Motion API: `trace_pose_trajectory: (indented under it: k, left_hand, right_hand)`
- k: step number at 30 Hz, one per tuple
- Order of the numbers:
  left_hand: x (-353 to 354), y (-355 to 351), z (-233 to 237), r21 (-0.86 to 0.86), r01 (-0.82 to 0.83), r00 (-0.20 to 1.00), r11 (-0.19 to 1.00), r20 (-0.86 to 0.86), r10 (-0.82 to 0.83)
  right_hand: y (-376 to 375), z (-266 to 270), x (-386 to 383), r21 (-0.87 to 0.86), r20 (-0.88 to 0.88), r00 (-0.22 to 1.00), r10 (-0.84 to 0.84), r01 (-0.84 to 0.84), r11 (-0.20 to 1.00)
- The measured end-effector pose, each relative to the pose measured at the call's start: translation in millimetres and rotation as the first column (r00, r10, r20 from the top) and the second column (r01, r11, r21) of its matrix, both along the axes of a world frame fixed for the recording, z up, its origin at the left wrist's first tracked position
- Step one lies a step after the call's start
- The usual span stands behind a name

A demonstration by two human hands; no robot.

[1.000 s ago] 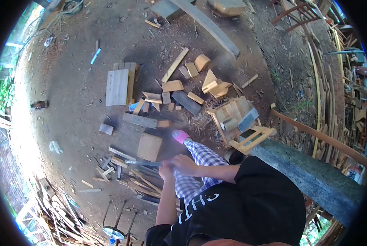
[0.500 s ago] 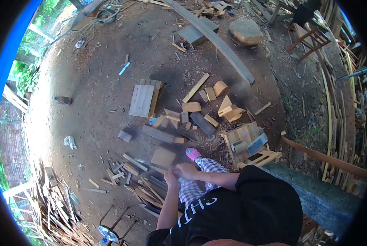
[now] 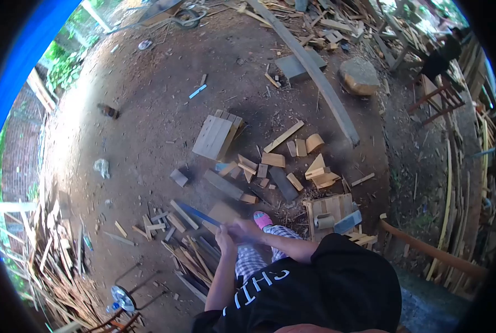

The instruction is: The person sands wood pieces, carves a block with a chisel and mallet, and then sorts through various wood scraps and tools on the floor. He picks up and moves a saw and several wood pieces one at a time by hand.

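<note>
My left hand [image 3: 224, 240] is closed around the near end of a long, thin, bluish blade-like strip [image 3: 197, 213], which points away to the left. Close beside it, my right hand [image 3: 245, 231] is smeared by motion, so its fingers cannot be made out. Both hands are in front of my knees. Just beyond them a flat tan wooden block [image 3: 223, 213] lies on the ground, partly behind the strip and the hands. A grey wooden piece [image 3: 223, 185] rests farther out, and thin wood strips [image 3: 189, 258] lie in a pile left of my legs.
Ahead stands a small slatted wooden box [image 3: 213, 137], with several wood offcuts [image 3: 273, 160] to its right. A wooden crate [image 3: 336, 208] is by my right side. Farther off are a long beam [image 3: 314, 72], a large stone [image 3: 360, 76] and a chair [image 3: 436, 102].
The camera view has shifted, so the ground objects appear lower and mostly farther right. The strip shows bluer and slopes more steeply. My right hand has become blurred; both hands stay close together.
</note>
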State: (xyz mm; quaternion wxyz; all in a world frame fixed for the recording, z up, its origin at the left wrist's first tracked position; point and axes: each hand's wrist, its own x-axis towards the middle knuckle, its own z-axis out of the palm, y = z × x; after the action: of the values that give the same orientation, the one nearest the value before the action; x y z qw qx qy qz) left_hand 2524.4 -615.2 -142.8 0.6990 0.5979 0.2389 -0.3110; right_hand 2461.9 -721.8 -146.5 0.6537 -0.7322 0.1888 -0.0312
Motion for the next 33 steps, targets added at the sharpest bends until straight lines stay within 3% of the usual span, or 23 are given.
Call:
trace_pose_trajectory:
  k: [4,7,10,11,15,21,26,27,29,30,31,32,33]
  left_hand:
    - [-7,-2,8,0.201,-0.007,0.982,0.980,0.186,-0.031]
    - [-9,7,11,0.270,-0.041,0.981,0.962,0.193,-0.012]
    - [-9,16,21,0.023,-0.075,0.994,0.997,0.087,0.072]
    - [-8,19,31,-0.026,-0.062,0.998,0.998,-0.026,0.061]
    - [-14,36,29,-0.177,-0.124,0.992,0.976,-0.030,0.120]
    - [-24,58,23,-0.173,-0.296,0.955,0.940,-0.052,0.291]
    - [-33,74,33,-0.148,-0.406,0.909,0.902,0.035,0.415]
    - [-35,76,43,-0.267,-0.424,0.890,0.865,0.056,0.453]
    - [-36,83,57,-0.257,-0.404,0.884,0.878,0.137,0.447]
    - [-37,90,55,-0.208,-0.401,0.881,0.892,0.180,0.438]
    - [-40,91,43,-0.199,-0.469,0.851,0.860,0.159,0.501]
    - [-42,97,20,-0.238,-0.458,0.849,0.856,0.168,0.501]
    - [-45,101,22,-0.125,-0.517,0.821,0.847,0.206,0.532]
  right_hand:
    - [9,3,3,0.064,0.085,0.996,-0.042,0.036,0.997]
    - [7,14,6,0.095,-0.006,0.999,0.046,-0.045,0.994]
    - [3,18,9,0.015,0.009,0.994,0.111,-0.111,0.994]
    - [1,17,11,0.040,0.002,0.990,0.141,-0.141,0.989]
    - [10,15,14,0.045,-0.002,0.979,0.201,-0.201,0.979]
    - [22,50,23,-0.031,-0.069,0.938,0.339,-0.342,0.939]
    - [40,36,23,0.038,-0.059,0.875,0.481,-0.479,0.877]
    - [43,28,22,0.057,-0.012,0.865,0.502,-0.501,0.864]
    - [51,11,22,0.144,-0.046,0.846,0.532,-0.521,0.841]
    - [63,45,21,-0.077,0.063,0.849,0.525,-0.520,0.850]
    - [73,47,20,0.225,-0.020,0.846,0.533,-0.516,0.827]
    - [80,40,18,-0.026,-0.006,0.835,0.551,-0.551,0.834]
    - [89,40,15,-0.105,-0.005,0.819,0.574,-0.571,0.814]
